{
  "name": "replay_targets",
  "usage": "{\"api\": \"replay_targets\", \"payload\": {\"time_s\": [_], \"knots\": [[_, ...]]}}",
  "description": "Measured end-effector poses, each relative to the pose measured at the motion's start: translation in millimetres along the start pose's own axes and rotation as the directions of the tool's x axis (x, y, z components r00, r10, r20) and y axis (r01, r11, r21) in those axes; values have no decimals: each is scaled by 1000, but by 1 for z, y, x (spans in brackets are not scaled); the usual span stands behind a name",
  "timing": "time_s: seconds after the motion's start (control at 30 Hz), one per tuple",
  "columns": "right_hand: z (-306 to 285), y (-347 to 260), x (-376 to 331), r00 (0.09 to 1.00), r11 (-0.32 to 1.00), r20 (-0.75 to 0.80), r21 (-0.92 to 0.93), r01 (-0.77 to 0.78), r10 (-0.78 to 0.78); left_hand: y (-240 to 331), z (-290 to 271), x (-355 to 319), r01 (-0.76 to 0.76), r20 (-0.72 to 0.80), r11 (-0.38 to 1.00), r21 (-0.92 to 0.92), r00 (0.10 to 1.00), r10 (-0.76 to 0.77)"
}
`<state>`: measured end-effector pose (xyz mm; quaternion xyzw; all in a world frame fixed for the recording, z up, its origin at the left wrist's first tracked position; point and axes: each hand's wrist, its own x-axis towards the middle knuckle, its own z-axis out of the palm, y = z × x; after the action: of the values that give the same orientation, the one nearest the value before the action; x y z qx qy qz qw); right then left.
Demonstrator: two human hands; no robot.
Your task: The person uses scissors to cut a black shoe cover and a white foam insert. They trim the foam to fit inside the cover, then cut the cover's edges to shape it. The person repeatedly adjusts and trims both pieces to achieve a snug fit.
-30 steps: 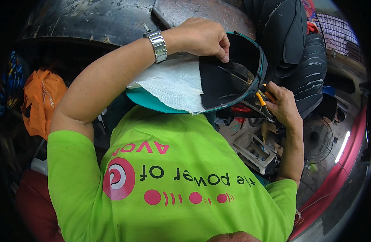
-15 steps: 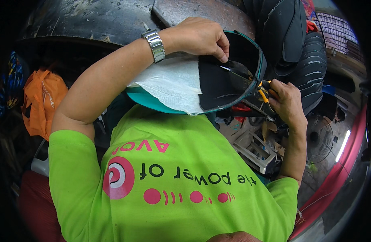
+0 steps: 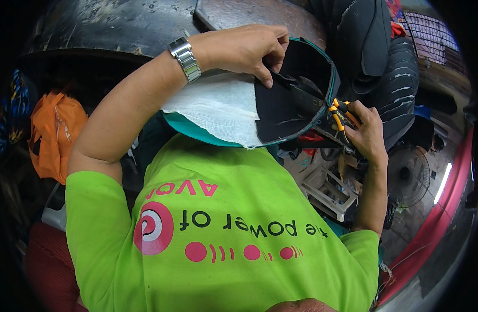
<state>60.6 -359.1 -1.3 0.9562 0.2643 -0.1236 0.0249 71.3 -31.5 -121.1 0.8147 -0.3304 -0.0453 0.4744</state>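
A curved teal-edged piece point(image 3: 197, 129) with a black inner side rests across my lap, its left part covered by white gauzy cloth point(image 3: 218, 106). My left hand point(image 3: 252, 51), with a steel watch at the wrist, comes over the top and pinches the black inner sheet point(image 3: 278, 114) beside the cloth's edge. At the piece's right rim, my right hand point(image 3: 368, 131) is closed round the yellow-and-black handles of scissors point(image 3: 338, 117). Their dark blades reach leftward over the black sheet; the tips are hard to make out near my left fingers.
A dark worn tabletop point(image 3: 114, 26) lies beyond my arms. Black ribbed seat-like forms point(image 3: 395, 88) are stacked at the far right. Below them are a grey plastic stool point(image 3: 330, 192) and a fan point(image 3: 408, 174). An orange bag point(image 3: 57, 132) hangs at left.
My left hand has shifted left and slightly down along the black sheet, its grip now closer to the cloth. My right hand and the scissors have moved slightly left.
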Motion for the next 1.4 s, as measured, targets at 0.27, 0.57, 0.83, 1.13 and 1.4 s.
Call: {"api": "replay_targets", "payload": {"time_s": [0.27,0.57,0.83,1.13,1.4], "knots": [[14,1,-3,1000,997,4,71,-23,23,-7,1,2,11,-22,994,-109,1000,-13],[22,9,-3,998,988,40,145,-59,54,-9,2,2,55,-18,991,-122,998,-58],[26,9,-9,995,985,-64,162,-63,74,-10,3,1,31,-39,990,-136,999,-36],[23,-8,5,993,993,-87,72,90,-84,-8,4,1,7,-57,995,-103,998,-13],[4,-16,18,966,965,23,-54,258,-257,-9,7,1,50,-70,986,-159,996,-62]]}}
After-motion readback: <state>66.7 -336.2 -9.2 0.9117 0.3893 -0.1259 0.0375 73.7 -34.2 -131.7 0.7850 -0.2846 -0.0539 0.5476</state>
